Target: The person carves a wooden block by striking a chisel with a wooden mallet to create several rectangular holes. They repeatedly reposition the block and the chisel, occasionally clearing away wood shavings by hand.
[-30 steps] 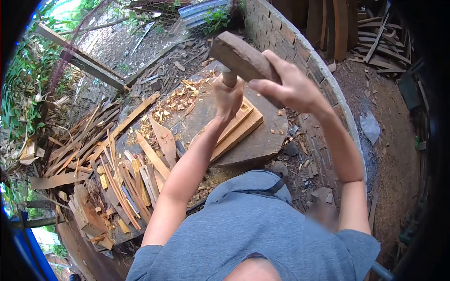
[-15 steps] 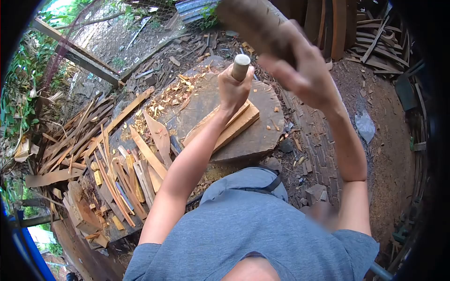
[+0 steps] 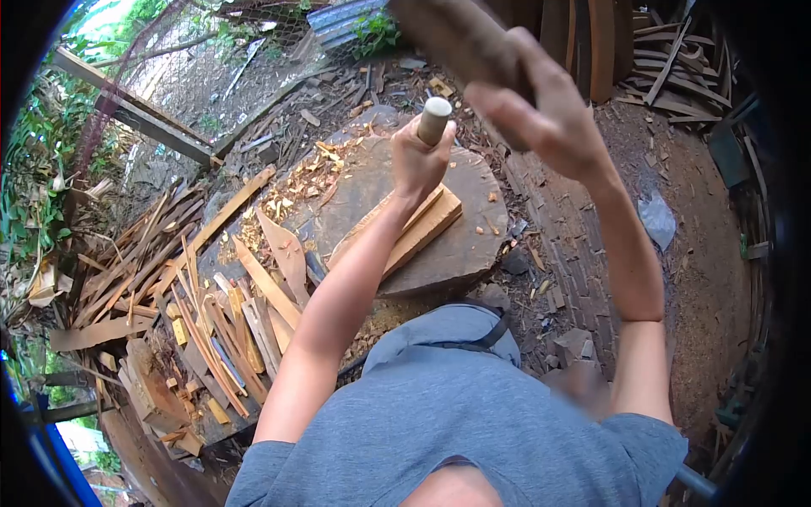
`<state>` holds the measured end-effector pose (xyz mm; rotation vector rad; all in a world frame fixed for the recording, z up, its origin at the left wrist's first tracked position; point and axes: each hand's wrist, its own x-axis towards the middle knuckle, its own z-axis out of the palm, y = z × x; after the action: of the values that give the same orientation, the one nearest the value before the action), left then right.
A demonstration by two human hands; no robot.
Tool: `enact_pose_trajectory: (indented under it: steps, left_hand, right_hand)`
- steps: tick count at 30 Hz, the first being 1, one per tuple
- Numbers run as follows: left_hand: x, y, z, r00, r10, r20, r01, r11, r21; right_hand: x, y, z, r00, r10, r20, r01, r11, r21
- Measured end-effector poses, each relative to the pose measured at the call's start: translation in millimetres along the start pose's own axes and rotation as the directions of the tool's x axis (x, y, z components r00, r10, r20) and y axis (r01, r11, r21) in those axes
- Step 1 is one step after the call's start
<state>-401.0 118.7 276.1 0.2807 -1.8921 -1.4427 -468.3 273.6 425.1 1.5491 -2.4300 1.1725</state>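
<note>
My left hand (image 3: 418,165) is closed around the upright handle of a wooden-handled chisel (image 3: 436,118), its pale round end pointing up at me. The blade is hidden below the fist. Under that hand a block of wood (image 3: 427,228) lies slantwise on a broad tree stump (image 3: 456,262). Raised to the upper right, my right hand (image 3: 545,118) grips a thick wooden mallet (image 3: 452,38). Both hand and mallet are smeared by motion, and the mallet's far end runs out of the top of the view.
Wood chips (image 3: 287,194) litter the stump's left side. A flat shaped wooden piece (image 3: 285,253) leans there, beside a pile of sticks and offcuts (image 3: 220,338). Brick paving (image 3: 574,262) and a plastic bag (image 3: 656,221) lie on the right. Curved wood strips (image 3: 688,76) are stacked behind.
My right hand and the mallet have shifted slightly up and left in the view. My left hand keeps its grip on the chisel and has barely moved.
</note>
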Motion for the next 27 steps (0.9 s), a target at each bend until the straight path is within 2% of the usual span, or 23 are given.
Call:
enact_pose_trajectory:
  steps: [1, 2, 3, 4, 6, 8, 9, 10, 11, 12, 14, 15, 16, 17, 18, 20, 21, 22, 24, 25, 27]
  left_hand:
    - [-0.7, 0.4, -1.3, 1.000, -0.015, 0.003, 0.015, 1.000, 0.015]
    - [-2.3, -6.3, -3.1, 1.000, -0.018, 0.001, 0.018, 1.000, 0.023]
    - [-2.0, -14.2, -3.7, 1.000, 0.021, -0.012, -0.021, 1.000, 0.016]
    - [-0.1, -21.1, -3.0, 0.998, 0.066, -0.018, -0.066, 0.998, 0.006]
    - [-4.0, -12.8, 0.2, 1.000, 0.021, 0.011, -0.021, 1.000, -0.009]
    - [-6.4, -10.5, 3.7, 0.994, 0.105, 0.043, -0.108, 0.991, 0.078]
    - [-12.2, -9.9, 4.7, 0.996, 0.082, 0.040, -0.085, 0.993, 0.077]
    - [-11.6, -8.4, 5.1, 0.997, 0.043, 0.060, -0.048, 0.996, 0.081]
    - [-8.7, -7.1, 4.2, 0.996, 0.015, 0.085, -0.023, 0.996, 0.089]
    - [-7.0, -6.7, 2.6, 0.995, 0.024, 0.093, -0.033, 0.995, 0.093]
    - [-7.7, -8.0, -1.1, 0.999, -0.040, 0.028, 0.040, 0.999, 0.016]
    - [-7.2, -8.6, -4.0, 1.000, -0.019, -0.016, 0.018, 0.998, -0.057]
    - [-7.7, -10.7, -13.9, 0.997, -0.079, -0.008, 0.079, 0.994, -0.080]
    - [-7.1, -18.7, -21.9, 0.993, -0.096, -0.067, 0.086, 0.986, -0.145]
    - [-7.0, -21.2, -30.0, 0.986, -0.116, -0.122, 0.090, 0.975, -0.205]
    - [-6.2, -18.4, -46.0, 0.932, -0.244, -0.266, 0.136, 0.921, -0.366]
    - [-3.6, -17.9, -54.5, 0.879, -0.357, -0.317, 0.177, 0.861, -0.477]
    - [-1.7, -17.9, -62.1, 0.827, -0.412, -0.382, 0.194, 0.847, -0.495]
    - [2.4, -20.8, -77.5, 0.714, -0.545, -0.439, 0.216, 0.769, -0.602]
    - [2.6, -21.6, -81.2, 0.707, -0.543, -0.453, 0.209, 0.773, -0.599]
    - [1.2, -11.0, -81.9, 0.761, -0.431, -0.485, 0.139, 0.838, -0.528]
  right_hand:
    - [-0.6, 6.7, 9.4, 0.976, -0.090, -0.198, 0.117, 0.985, 0.130]
    - [-4.9, 12.4, 20.1, 0.976, -0.089, -0.197, 0.118, 0.983, 0.139]
    - [-9.9, 18.4, 28.5, 1.000, 0.027, 0.003, -0.027, 0.999, -0.036]
    - [-13.4, 22.1, 29.9, 0.969, 0.180, 0.170, -0.137, 0.962, -0.237]
    - [-4.9, 24.5, 14.2, 0.979, 0.151, 0.136, -0.102, 0.945, -0.310]
    - [-4.1, 21.8, 8.3, 0.999, 0.012, -0.044, -0.012, 1.000, -0.008]
    - [-1.3, 27.5, 13.3, 0.975, -0.064, -0.213, 0.085, 0.992, 0.089]
    - [-4.3, 22.8, 16.5, 0.976, -0.061, -0.207, 0.081, 0.992, 0.093]
    - [-7.7, 11.2, 18.9, 0.995, 0.095, 0.030, -0.093, 0.994, -0.064]
    - [-10.2, 4.7, 18.9, 0.932, 0.281, 0.229, -0.222, 0.941, -0.254]
    - [-19.8, 21.7, 27.8, 0.951, 0.257, 0.174, -0.209, 0.945, -0.250]
    - [-19.7, 33.5, 28.4, 0.958, 0.253, 0.132, -0.248, 0.967, -0.053]
    - [-20.6, 41.1, 32.7, 0.961, 0.257, 0.102, -0.270, 0.951, 0.151]
    - [-23.5, 40.8, 40.8, 0.978, 0.208, 0.018, -0.201, 0.913, 0.355]
    - [-27.6, 45.8, 50.1, 0.978, 0.205, 0.025, -0.200, 0.911, 0.361]
    - [-36.6, 61.2, 72.6, 0.915, 0.350, 0.202, -0.379, 0.917, 0.125]
    - [-46.0, 68.0, 93.3, 0.898, 0.385, 0.215, -0.391, 0.920, -0.015]
    - [-55.9, 70.9, 112.2, 0.880, 0.419, 0.223, -0.392, 0.907, -0.156]
    - [-62.4, 66.3, 127.7, 0.783, 0.477, 0.399, -0.397, 0.877, -0.271]
    - [-74.8, 76.8, 147.7, 0.846, 0.433, 0.311, -0.349, 0.890, -0.293]
    - [-78.6, 75.4, 155.8, 0.809, 0.456, 0.371, -0.356, 0.882, -0.308]
